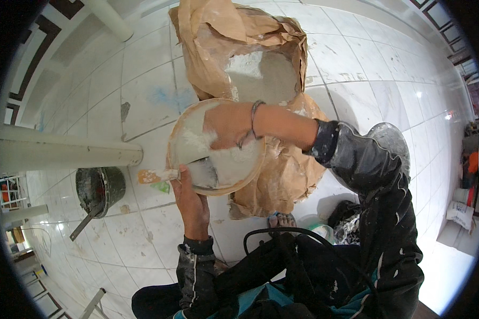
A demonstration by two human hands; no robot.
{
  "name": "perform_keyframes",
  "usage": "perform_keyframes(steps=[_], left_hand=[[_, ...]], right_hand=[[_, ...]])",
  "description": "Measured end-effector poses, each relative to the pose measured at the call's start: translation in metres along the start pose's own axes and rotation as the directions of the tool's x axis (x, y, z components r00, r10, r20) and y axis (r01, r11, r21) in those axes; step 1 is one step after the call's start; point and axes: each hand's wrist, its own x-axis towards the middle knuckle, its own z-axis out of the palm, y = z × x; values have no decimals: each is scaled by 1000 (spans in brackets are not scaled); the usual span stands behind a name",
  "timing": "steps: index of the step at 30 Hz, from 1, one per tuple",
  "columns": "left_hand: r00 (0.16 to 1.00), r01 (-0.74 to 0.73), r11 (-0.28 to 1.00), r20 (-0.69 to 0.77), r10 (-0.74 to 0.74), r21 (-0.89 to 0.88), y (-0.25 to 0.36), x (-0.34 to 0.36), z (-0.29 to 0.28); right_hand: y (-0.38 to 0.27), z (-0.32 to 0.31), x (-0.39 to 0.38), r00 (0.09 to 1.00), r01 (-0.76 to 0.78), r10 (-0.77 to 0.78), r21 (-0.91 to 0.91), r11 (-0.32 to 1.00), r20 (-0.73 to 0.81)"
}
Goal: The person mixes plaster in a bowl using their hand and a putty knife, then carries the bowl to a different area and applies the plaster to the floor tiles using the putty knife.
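Note:
My left hand grips the near-left rim of a round pale bowl, its thumb up beside a scraper with a pale wooden handle, whose blade lies in the white material. My right hand is over and partly inside the bowl, among white powder; its fingers are smeared by motion, so I cannot see what they hold. Beyond the bowl an open brown paper sack holds grey-white powder, with crumpled brown paper under and beside the bowl.
A dark bucket with a tool stands left on the tiled floor, near white columns. A round metal item lies under my right forearm. Near my foot are a white tub and black plastic. Items line the far right wall.

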Motion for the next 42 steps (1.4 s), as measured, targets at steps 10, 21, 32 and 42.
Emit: perform_keyframes(steps=[10, 21, 32, 42], left_hand=[[999, 4, 1000, 51, -4, 0, 3, 0, -6], [1000, 2, 1000, -10, -1, 15, 2, 0, -3], [1000, -5, 1000, 6, 5, 12, 2, 1, -9], [999, 36, 999, 20, -36, 14, 2, 1, -4]], right_hand=[[-1, 15, 32, 883, 241, -336, -299, 923, -328], [6, 7, 53, 816, 204, -384, -407, 890, -432], [5, -4, -4, 930, 219, -321, -429, 876, -181], [17, 3, 1, 886, 67, -248, -421, 905, -392]])
